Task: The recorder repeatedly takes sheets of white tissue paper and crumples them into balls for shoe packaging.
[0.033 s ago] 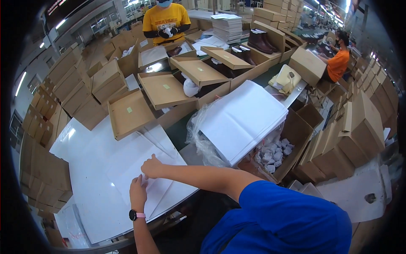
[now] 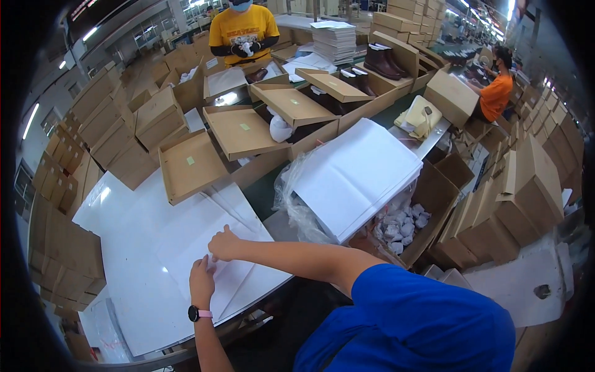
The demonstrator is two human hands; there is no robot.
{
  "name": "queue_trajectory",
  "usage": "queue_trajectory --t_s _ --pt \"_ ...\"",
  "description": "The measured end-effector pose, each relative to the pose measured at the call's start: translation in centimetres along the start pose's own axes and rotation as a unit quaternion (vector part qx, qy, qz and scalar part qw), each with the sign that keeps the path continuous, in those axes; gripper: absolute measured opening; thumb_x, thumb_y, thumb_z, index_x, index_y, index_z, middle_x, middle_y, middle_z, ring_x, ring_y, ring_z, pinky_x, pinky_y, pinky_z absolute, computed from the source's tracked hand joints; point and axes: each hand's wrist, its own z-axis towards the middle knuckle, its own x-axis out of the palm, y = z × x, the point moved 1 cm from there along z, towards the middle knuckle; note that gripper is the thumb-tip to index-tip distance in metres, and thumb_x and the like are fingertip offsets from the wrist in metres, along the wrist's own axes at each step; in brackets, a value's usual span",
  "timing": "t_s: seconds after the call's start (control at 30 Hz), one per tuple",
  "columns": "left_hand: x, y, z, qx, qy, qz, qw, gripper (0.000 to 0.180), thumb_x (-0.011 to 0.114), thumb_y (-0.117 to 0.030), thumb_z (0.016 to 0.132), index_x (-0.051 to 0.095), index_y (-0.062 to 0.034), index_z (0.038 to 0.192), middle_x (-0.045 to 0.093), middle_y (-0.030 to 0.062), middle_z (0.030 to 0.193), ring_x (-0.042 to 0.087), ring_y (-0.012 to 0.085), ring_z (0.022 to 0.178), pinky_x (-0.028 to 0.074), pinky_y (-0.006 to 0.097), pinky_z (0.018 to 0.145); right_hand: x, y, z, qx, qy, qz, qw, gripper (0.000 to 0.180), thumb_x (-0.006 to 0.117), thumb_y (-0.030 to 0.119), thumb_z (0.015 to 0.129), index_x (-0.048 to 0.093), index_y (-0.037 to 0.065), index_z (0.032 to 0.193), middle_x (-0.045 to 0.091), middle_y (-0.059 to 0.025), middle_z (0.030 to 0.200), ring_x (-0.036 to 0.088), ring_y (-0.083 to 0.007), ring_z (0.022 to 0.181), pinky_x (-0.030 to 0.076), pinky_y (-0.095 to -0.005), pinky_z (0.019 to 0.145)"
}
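white paper [image 2: 230,282], white tabletop [image 2: 139,304]; pink watch strap [image 2: 206,314]; blue shirt [image 2: 427,316]; tan box lids [image 2: 186,177]; dark-brown boots [image 2: 379,61]

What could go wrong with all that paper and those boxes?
The thin white paper at the left hand and right hand might crease or tear if tugged unevenly. The big stack of white sheets looks slanted beside an open carton of crumpled paper, so some sheets could slip in. The nearest cardboard box lid juts over the white tabletop and might get bumped.
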Motion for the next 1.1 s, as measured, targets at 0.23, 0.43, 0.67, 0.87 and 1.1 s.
queue_trajectory --t_s 0.23,0.43,0.67,0.87,1.1 --pt "0.2 4.0 2.9 0.007 0.044 -0.044 0.998 0.037 0.071 -0.008 0.104 0.077 -0.0004 0.14 0.078 0.0271 0.117 0.076 0.0444 0.112 0.059 0.049 0.098 3.2 -0.3 -2.4 -0.202 -0.269 -0.039 0.941 0.033 0.081 0.023 0.094 0.083 0.011 0.125 0.079 -0.0119 0.118 0.069 -0.0311 0.123 0.049 -0.0475 0.116" --pt "-0.3 1.5 2.9 0.013 -0.016 -0.016 1.0 0.047 0.07 -0.007 0.105 0.066 0.0064 0.149 0.074 0.0276 0.135 0.071 0.0479 0.121 0.057 0.052 0.104 2.6 -1.2 0.8 -0.144 -0.201 0.005 0.969 0.017 0.082 0.021 0.089 0.085 0.01 0.103 0.08 -0.0123 0.102 0.074 -0.0329 0.107 0.057 -0.0453 0.103" --pt "-0.3 0.4 2.8 -0.013 -0.017 -0.027 0.999 0.041 0.066 -0.006 0.107 0.066 0.0059 0.147 0.072 0.0269 0.138 0.069 0.0472 0.126 0.056 0.053 0.107 -0.2 -0.8 4.6 -0.069 -0.042 0.009 0.997 0.022 0.087 0.027 0.09 0.088 0.007 0.099 0.083 -0.0211 0.105 0.081 -0.0392 0.099 0.064 -0.051 0.087" --pt "-0.6 5.7 4.2 -0.031 0.055 -0.049 0.997 0.04 0.062 -0.003 0.108 0.069 0.0007 0.147 0.074 0.0276 0.134 0.069 0.0472 0.125 0.057 0.051 0.106 0.7 1.9 1.8 -0.149 -0.176 -0.08 0.97 0.034 0.078 0.017 0.094 0.079 0.003 0.124 0.078 -0.0164 0.122 0.07 -0.035 0.125 0.051 -0.0451 0.115" --pt "-2.1 0.3 2.9 -0.058 -0.063 -0.069 0.994 0.067 0.066 0.0 0.106 0.044 0.0013 0.169 0.068 0.028 0.147 0.064 0.0461 0.139 0.052 0.05 0.118 2.4 1.6 1.0 -0.169 -0.349 -0.173 0.905 0.028 0.069 0.015 0.098 0.074 0.003 0.123 0.071 -0.0104 0.122 0.064 -0.0278 0.12 0.05 -0.04 0.111"
